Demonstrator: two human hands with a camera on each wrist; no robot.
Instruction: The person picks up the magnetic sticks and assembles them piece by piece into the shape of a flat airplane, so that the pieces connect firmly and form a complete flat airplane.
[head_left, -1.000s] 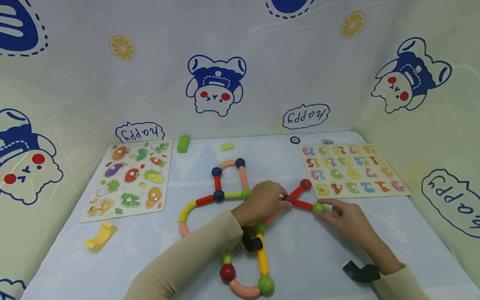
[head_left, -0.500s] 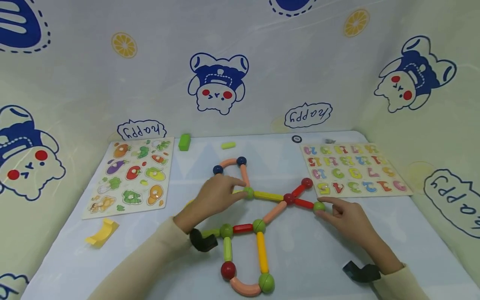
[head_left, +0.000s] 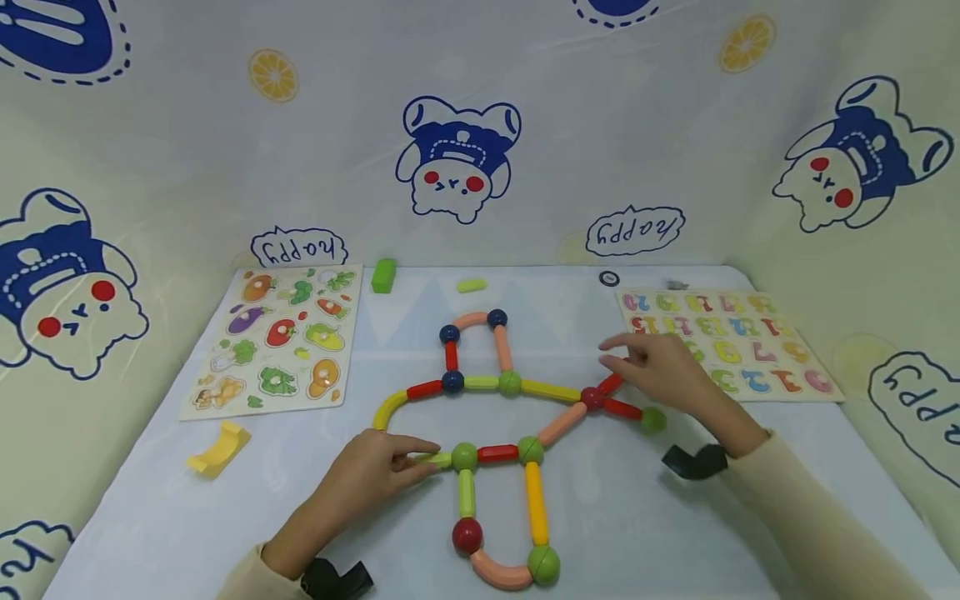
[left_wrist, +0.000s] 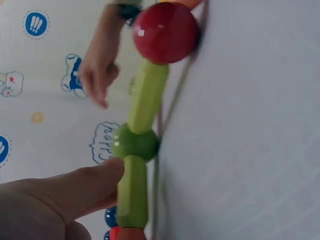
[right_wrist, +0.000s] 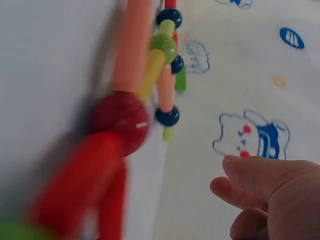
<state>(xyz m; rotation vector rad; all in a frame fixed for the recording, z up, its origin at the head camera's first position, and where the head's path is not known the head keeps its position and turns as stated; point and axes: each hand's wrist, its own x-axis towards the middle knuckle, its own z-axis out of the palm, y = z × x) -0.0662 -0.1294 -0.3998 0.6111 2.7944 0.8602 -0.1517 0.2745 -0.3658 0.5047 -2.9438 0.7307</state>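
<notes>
A linked figure of coloured rods and balls lies on the table. My left hand (head_left: 367, 467) is at its lower left, thumb and fingertip pinching a light green rod (left_wrist: 132, 192) beside a green ball (left_wrist: 135, 142). My right hand (head_left: 660, 371) hangs over the figure's right end, fingers loosely bent, holding nothing. Below it, two red rods branch from a dark red ball (head_left: 592, 398), the lower one ending in a green ball (head_left: 653, 419). The upper rod's far end is hidden behind the right hand. A lower loop includes a yellow rod (head_left: 537, 504) and a curved pink piece (head_left: 501, 573).
A vegetable puzzle board (head_left: 277, 342) lies at the left and a number puzzle board (head_left: 757, 383) at the right. A yellow curved block (head_left: 219, 450), a green block (head_left: 384, 276) and a small light green rod (head_left: 472, 285) lie apart. A printed curtain stands behind.
My left hand has moved from the upper part of the figure down to the light green rod at lower left. My right hand has let go of the green ball and lifted away.
</notes>
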